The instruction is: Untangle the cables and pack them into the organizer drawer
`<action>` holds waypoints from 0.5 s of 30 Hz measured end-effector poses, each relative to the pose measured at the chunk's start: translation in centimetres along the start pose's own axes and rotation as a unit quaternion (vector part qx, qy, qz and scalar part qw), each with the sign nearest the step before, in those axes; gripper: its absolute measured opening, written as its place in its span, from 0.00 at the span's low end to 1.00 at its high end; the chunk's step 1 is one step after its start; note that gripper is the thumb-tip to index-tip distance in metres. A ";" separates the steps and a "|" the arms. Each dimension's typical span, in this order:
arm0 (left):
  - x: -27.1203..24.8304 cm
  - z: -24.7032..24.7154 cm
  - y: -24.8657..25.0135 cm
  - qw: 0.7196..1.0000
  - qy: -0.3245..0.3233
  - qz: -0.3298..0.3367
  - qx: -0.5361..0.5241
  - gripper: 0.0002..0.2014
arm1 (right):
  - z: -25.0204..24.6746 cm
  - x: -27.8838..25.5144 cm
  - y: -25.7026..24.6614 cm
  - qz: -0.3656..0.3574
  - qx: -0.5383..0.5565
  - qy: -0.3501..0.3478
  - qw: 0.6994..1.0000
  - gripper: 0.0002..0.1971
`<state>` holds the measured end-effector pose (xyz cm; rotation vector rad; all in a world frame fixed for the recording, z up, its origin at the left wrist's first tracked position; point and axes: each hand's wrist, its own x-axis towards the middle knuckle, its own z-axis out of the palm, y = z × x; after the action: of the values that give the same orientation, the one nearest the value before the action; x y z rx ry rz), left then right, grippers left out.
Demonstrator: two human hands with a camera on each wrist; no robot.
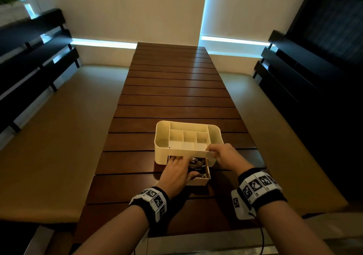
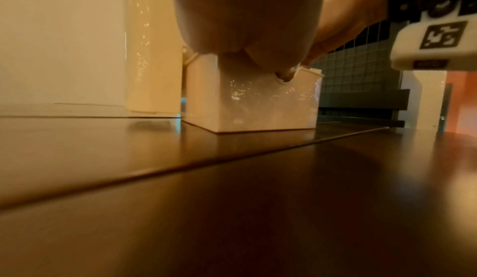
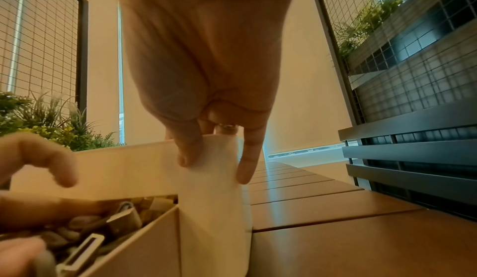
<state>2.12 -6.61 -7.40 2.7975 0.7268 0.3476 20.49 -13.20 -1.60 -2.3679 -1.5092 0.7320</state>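
A cream organizer (image 1: pixel 163 136) with several open top compartments stands on the near part of the wooden table. Its drawer (image 1: pixel 198 182) is pulled out toward me and holds a heap of cables (image 1: pixel 196 163) and plugs. My left hand (image 1: pixel 174 172) lies palm down over the drawer, its fingers reaching in under the organizer body and resting on the cables. My right hand (image 1: pixel 222 154) grips the organizer's front right corner. In the right wrist view the thumb lies on the front face and a finger on the side wall (image 3: pixel 211 199). The cables (image 3: pixel 121 220) fill the drawer.
The slatted brown table (image 1: pixel 176 89) stretches far ahead with nothing else on it. Beige cushioned benches (image 1: pixel 59 136) with dark slatted backrests run along both sides. Plants stand behind the left backrest.
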 end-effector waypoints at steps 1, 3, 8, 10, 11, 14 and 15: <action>0.0 -0.1 0.0 1.000 -0.002 -0.001 0.005 0.19 | 0.0 0.0 0.0 -0.002 0.004 0.000 1.000 0.15; 0.3 0.3 0.1 0.997 -0.044 -0.022 0.061 0.17 | 0.0 -0.2 -0.2 -0.002 -0.008 -0.001 1.000 0.16; 0.8 -0.7 2.9 0.965 -0.131 -0.023 0.226 0.12 | -0.3 -0.4 -0.5 0.006 -0.032 0.011 0.999 0.16; 0.7 -0.8 2.9 0.953 -0.134 0.002 0.273 0.12 | -0.3 -0.6 -0.6 0.017 -0.041 0.021 0.999 0.15; 0.8 -1.0 2.9 0.944 -0.140 0.003 0.300 0.11 | -0.2 -0.6 -0.6 0.023 -0.043 0.027 0.998 0.14; 0.2 -2.1 3.3 0.925 -0.176 0.013 0.337 0.09 | -0.3 -0.9 -0.9 0.032 -0.040 0.033 0.998 0.13; 0.1 -2.0 3.7 0.924 -0.200 0.017 0.326 0.10 | -0.3 -0.9 -1.0 0.034 -0.039 0.031 0.998 0.13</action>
<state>3.31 -9.35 -4.50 3.3168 0.7991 -0.5604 19.58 -13.54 -0.67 -2.4852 -1.4649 0.6179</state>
